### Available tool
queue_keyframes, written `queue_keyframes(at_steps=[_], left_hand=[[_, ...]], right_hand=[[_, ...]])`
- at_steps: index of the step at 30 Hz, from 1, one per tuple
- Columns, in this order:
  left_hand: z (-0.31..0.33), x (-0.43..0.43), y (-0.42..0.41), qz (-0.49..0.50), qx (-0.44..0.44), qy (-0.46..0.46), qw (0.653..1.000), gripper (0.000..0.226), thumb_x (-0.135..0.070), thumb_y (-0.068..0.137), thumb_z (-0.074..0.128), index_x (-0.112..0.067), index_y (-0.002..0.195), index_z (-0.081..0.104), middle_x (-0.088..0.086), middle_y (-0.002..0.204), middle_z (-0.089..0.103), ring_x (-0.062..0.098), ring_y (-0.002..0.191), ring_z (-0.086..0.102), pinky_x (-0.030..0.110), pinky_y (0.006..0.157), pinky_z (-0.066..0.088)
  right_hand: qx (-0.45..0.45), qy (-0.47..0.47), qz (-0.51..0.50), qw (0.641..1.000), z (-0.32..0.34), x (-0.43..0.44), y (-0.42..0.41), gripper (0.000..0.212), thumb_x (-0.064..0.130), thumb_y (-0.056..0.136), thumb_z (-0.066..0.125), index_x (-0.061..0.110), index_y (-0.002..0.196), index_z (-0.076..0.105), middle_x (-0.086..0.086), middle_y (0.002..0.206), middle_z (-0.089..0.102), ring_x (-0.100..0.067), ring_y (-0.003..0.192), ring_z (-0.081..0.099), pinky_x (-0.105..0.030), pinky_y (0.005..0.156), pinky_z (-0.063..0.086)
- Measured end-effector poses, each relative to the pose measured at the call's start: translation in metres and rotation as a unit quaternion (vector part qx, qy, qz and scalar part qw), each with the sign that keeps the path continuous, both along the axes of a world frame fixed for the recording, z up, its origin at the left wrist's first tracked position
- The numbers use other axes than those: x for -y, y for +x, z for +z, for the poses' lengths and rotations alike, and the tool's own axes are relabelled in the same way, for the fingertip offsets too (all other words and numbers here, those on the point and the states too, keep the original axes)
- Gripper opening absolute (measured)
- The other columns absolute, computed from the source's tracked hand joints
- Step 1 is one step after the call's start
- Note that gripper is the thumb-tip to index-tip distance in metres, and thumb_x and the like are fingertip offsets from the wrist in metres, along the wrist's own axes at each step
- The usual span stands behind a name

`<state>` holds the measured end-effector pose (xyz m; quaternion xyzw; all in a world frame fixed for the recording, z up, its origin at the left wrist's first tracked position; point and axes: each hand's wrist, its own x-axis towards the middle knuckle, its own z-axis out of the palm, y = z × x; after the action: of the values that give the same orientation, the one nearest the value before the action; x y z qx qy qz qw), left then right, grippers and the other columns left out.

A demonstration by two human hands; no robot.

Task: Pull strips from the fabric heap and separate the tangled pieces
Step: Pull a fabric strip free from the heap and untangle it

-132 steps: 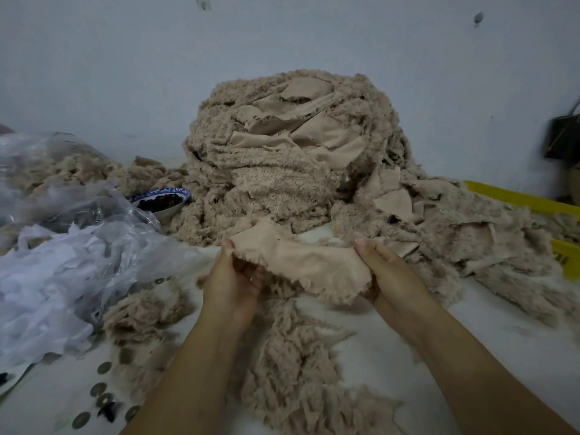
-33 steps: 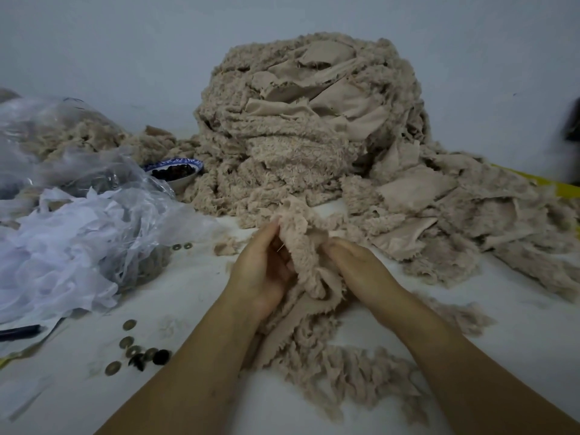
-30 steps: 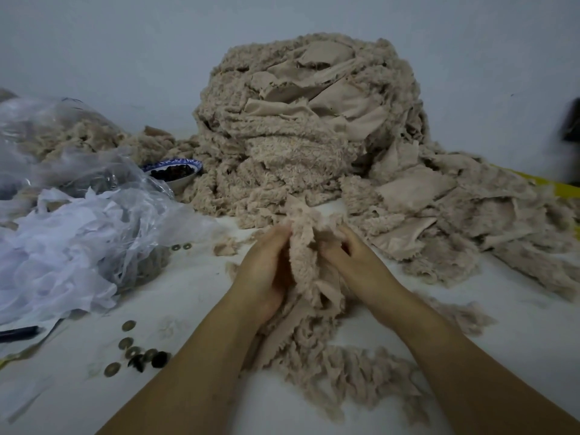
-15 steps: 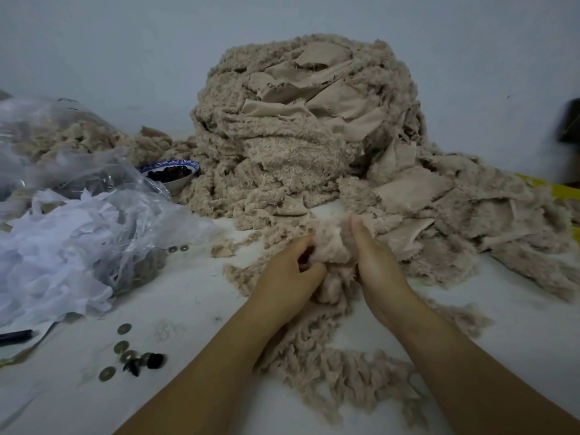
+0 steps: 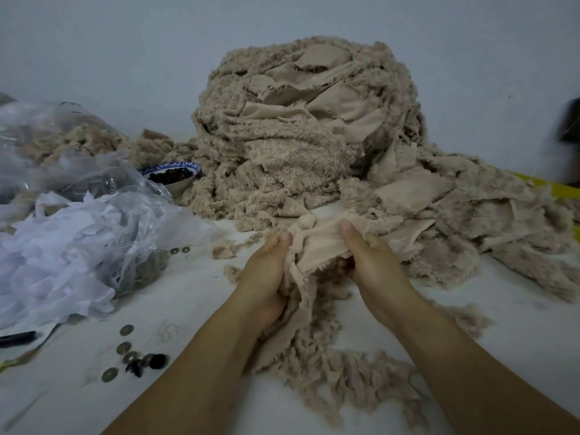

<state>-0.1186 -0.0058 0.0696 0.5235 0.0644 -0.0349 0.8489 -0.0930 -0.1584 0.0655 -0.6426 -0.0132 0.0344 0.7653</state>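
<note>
Presently: left hand (image 5: 266, 277) and right hand (image 5: 373, 265) both grip one beige fabric strip (image 5: 317, 249), thumbs on top, smooth backing up | strip held just before fabric heap (image 5: 301, 127), its tail trailing into loose scraps (image 5: 329, 365) on white table (image 5: 518, 324) | plastic bag (image 5: 78, 215), blue-rimmed bowl (image 5: 172, 177), coins (image 5: 125, 346) left.

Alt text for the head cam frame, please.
The left hand and right hand grip a beige fabric strip over a white table, in front of a tall heap of the same fuzzy fabric. Plastic bags, a small bowl and coins lie to the left.
</note>
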Motion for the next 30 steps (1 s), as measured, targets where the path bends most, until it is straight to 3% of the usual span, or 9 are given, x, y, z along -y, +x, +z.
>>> queue_keyframes(at_steps=[3, 5, 8, 12, 15, 17, 21, 26, 30], left_hand=[[0.004, 0.000, -0.003, -0.036, 0.034, 0.095, 0.994, 0.061, -0.065, 0.092, 0.051, -0.017, 0.128, 0.063, 0.006, 0.119, 0.073, 0.023, 0.109, 0.070, 0.038, 0.092, 0.054], [0.003, 0.003, -0.006, -0.059, 0.062, 0.190, 0.978, 0.082, -0.079, 0.076, 0.061, -0.023, 0.137, 0.056, -0.004, 0.129, 0.067, 0.019, 0.119, 0.064, 0.037, 0.101, 0.051], [-0.004, 0.008, -0.006, -0.006, 0.099, 0.225, 0.969, 0.041, -0.047, 0.087, 0.074, -0.031, 0.123, 0.062, -0.011, 0.112, 0.075, 0.009, 0.103, 0.071, 0.023, 0.081, 0.057], [0.000, 0.002, 0.000, 0.130, 0.074, 0.148, 0.978, 0.019, -0.030, 0.100, 0.057, -0.018, 0.096, 0.071, 0.010, 0.078, 0.073, 0.026, 0.070, 0.069, 0.036, 0.064, 0.055], [0.003, -0.002, 0.001, 0.144, 0.052, 0.060, 0.986, 0.037, -0.030, 0.102, 0.054, -0.019, 0.070, 0.070, 0.008, 0.068, 0.066, 0.019, 0.060, 0.061, 0.030, 0.056, 0.050], [0.004, -0.001, 0.001, 0.128, 0.029, -0.008, 0.991, 0.042, -0.030, 0.102, 0.053, -0.019, 0.066, 0.071, 0.003, 0.065, 0.070, 0.014, 0.055, 0.066, 0.022, 0.049, 0.050], [0.008, -0.004, 0.001, 0.111, 0.000, -0.065, 0.992, 0.031, -0.031, 0.100, 0.054, -0.006, 0.106, 0.072, 0.011, 0.107, 0.076, 0.019, 0.089, 0.075, 0.028, 0.066, 0.059], [0.010, -0.007, 0.001, 0.140, -0.015, -0.073, 0.987, 0.030, -0.033, 0.100, 0.054, -0.007, 0.093, 0.067, 0.011, 0.086, 0.069, 0.026, 0.074, 0.067, 0.032, 0.065, 0.056], [0.011, -0.023, 0.006, 0.173, -0.025, -0.152, 0.973, 0.027, -0.036, 0.099, 0.056, -0.010, 0.100, 0.065, 0.015, 0.101, 0.057, 0.031, 0.095, 0.056, 0.046, 0.100, 0.046]], right_hand=[[0.017, -0.026, 0.017, 0.999, 0.000, -0.001, -0.001, 0.050, 0.063, 0.087, 0.060, 0.021, 0.111, 0.048, 0.002, 0.107, 0.047, -0.019, 0.104, 0.042, -0.037, 0.093, 0.038], [0.031, -0.055, 0.011, 0.998, 0.000, -0.001, -0.002, 0.044, 0.057, 0.091, 0.059, 0.016, 0.106, 0.051, 0.002, 0.102, 0.055, -0.017, 0.099, 0.051, -0.036, 0.091, 0.043], [0.051, -0.053, 0.003, 0.997, 0.001, -0.003, -0.003, 0.033, 0.046, 0.096, 0.059, 0.014, 0.102, 0.065, 0.004, 0.091, 0.074, -0.011, 0.086, 0.070, -0.033, 0.078, 0.053], [0.060, -0.011, 0.005, 0.998, 0.002, -0.001, -0.003, 0.044, 0.041, 0.097, 0.059, 0.019, 0.134, 0.054, 0.010, 0.105, 0.067, -0.005, 0.085, 0.064, -0.024, 0.069, 0.046], [0.066, -0.009, 0.014, 0.998, 0.001, 0.001, -0.002, 0.008, 0.039, 0.099, 0.057, 0.036, 0.104, 0.062, 0.026, 0.075, 0.067, 0.007, 0.064, 0.062, -0.018, 0.061, 0.044], [0.071, -0.003, 0.005, 0.997, 0.004, 0.000, -0.004, 0.012, 0.038, 0.099, 0.057, 0.029, 0.097, 0.064, 0.025, 0.063, 0.063, 0.008, 0.054, 0.057, -0.013, 0.052, 0.042], [0.071, 0.013, -0.002, 0.997, 0.007, 0.004, -0.003, 0.016, 0.034, 0.100, 0.057, 0.021, 0.091, 0.062, 0.013, 0.061, 0.053, 0.000, 0.049, 0.044, -0.016, 0.049, 0.038], [0.062, 0.107, 0.017, 0.992, 0.011, 0.007, 0.001, 0.013, 0.021, 0.103, 0.051, 0.022, 0.109, 0.062, 0.012, 0.062, 0.051, -0.005, 0.052, 0.039, -0.020, 0.052, 0.039], [0.079, 0.092, -0.021, 0.992, 0.016, 0.022, 0.002, 0.017, 0.024, 0.105, 0.047, 0.027, 0.111, 0.063, 0.011, 0.057, 0.044, -0.005, 0.052, 0.039, -0.018, 0.052, 0.040]])
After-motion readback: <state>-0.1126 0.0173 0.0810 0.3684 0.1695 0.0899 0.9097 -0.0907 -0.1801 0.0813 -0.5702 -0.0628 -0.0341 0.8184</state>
